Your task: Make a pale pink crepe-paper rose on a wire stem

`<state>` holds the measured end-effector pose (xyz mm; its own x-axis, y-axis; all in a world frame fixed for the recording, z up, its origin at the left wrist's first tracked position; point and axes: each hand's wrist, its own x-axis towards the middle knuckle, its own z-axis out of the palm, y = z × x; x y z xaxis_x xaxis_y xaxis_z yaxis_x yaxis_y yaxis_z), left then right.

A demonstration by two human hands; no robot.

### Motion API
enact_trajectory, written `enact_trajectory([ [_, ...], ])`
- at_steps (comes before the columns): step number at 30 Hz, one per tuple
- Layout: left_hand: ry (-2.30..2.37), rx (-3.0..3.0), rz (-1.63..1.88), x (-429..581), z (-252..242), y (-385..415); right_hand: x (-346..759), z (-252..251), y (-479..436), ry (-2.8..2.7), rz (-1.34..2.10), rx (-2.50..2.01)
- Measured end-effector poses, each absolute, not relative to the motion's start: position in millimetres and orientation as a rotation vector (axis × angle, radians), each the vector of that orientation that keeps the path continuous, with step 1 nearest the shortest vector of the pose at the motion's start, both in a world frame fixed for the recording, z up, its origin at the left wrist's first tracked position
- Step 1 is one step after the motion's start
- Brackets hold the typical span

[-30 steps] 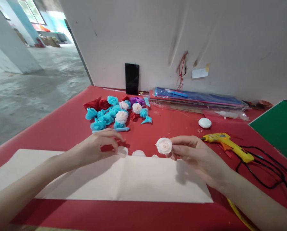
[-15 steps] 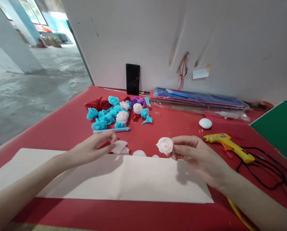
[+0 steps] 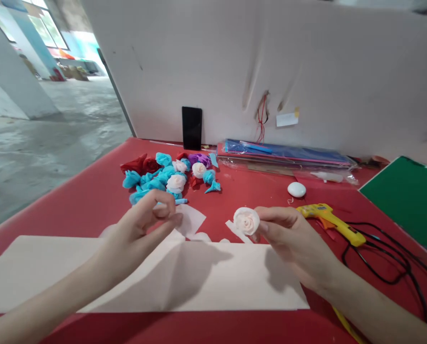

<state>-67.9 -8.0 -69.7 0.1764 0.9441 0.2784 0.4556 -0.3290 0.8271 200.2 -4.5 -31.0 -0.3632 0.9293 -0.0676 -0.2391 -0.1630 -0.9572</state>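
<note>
Between the thumb and fingers of my left hand (image 3: 147, 227) is a thin pale pink paper petal (image 3: 191, 220), its pointed end toward the right. My right hand (image 3: 288, 234) pinches a pale pink paper rose (image 3: 246, 221) from its right side, with the spiral of petals facing me. A gap separates the loose petal from the rose. Beneath both hands a long pale pink paper sheet (image 3: 231, 277) lies flat. A few cut paper pieces (image 3: 202, 236) show at its far edge, partly hidden.
Blue, red, purple and pink paper flowers (image 3: 159, 179) are heaped at the back left. A phone (image 3: 192, 128) leans on the wall. Wrapped paper sheets (image 3: 288, 155) lie behind. On the right are a white oval object (image 3: 296, 189), a yellow glue gun (image 3: 333, 222), its black cord and a green board (image 3: 407, 205).
My left hand has lifted the petal and brought it a little nearer the rose. The rose is turned more toward me in my right hand. The whole view has shifted slightly.
</note>
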Motion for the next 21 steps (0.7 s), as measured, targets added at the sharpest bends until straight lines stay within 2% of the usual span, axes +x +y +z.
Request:
enact_trajectory([
  [9,1.095,1.85,1.289,-2,-21,-18,202,-18,-21,-1.127,1.6,-0.805],
  [21,0.826,1.673,1.462,39,-8,-21,203,-12,-26,-1.026,1.555,-0.755],
])
